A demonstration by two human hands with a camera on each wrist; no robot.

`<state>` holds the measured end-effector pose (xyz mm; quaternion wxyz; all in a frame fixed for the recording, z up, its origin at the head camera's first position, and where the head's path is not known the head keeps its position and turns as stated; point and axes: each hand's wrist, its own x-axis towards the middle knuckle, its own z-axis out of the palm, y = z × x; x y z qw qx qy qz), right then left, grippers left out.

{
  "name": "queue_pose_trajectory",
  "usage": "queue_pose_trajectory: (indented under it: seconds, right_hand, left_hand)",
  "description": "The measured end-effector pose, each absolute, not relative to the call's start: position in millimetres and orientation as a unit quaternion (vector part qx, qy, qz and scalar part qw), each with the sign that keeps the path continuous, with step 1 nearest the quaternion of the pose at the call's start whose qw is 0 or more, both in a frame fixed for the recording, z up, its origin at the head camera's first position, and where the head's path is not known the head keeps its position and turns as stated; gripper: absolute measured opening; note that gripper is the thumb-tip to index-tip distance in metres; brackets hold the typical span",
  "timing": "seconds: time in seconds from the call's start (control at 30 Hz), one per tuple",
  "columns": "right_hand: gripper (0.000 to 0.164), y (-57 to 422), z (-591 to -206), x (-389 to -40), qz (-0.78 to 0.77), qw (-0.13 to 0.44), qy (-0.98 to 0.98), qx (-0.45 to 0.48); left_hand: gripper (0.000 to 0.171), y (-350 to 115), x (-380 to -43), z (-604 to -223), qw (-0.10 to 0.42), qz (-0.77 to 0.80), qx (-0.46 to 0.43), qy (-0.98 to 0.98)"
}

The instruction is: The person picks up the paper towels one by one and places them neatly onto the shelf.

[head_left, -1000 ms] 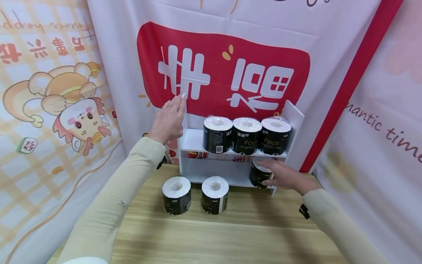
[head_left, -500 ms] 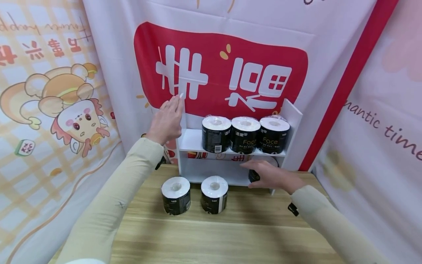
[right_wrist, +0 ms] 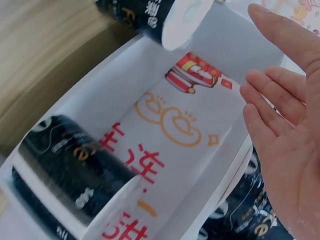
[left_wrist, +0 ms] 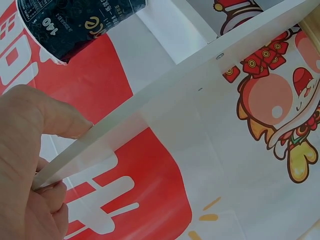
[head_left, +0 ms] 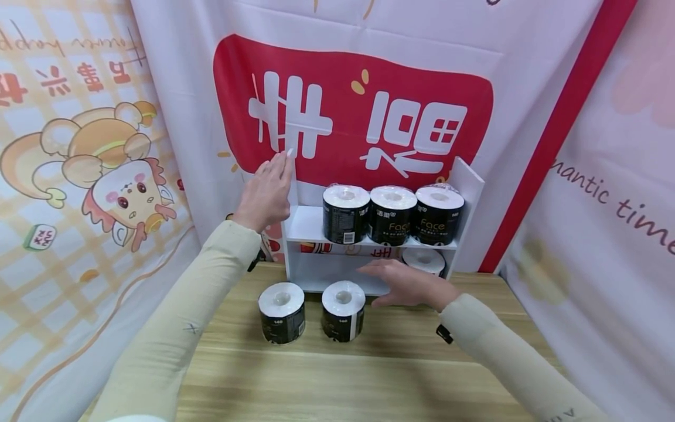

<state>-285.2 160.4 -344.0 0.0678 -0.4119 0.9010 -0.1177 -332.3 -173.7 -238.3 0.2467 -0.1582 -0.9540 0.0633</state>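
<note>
A small white two-tier shelf [head_left: 337,271] stands at the back of the table. My left hand [head_left: 266,193] grips the top of its left side panel [left_wrist: 120,112], thumb on one face and fingers on the other. Three toilet paper rolls [head_left: 392,220] in black wrappers stand side by side on the upper tier. Another roll [head_left: 423,261] stands at the right end of the lower tier, partly hidden by my right hand [head_left: 408,285]. That hand holds nothing; its fingers are extended before the lower tier, near the right one of two rolls [head_left: 343,322] on the table.
The other loose roll [head_left: 282,322] stands on the wooden table [head_left: 337,381], left of its pair and in front of the shelf. Printed cloth hangs close behind the shelf [head_left: 348,117] and along both sides.
My right hand has moved left from the lower-tier roll toward the rolls on the table, leaving that roll in place. The left hand stays on the side panel.
</note>
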Motion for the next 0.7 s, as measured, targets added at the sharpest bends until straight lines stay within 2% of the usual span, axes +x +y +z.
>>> queue_pose_trajectory:
  seconds: [0.7]
  right_hand:
    - [0.072, 122.3, -373.7, -289.7, -0.113, 0.093, 0.886, -0.440]
  left_hand:
    - [0.110, -173.5, -333.2, -239.3, 0.250, 0.066, -0.156, -0.953]
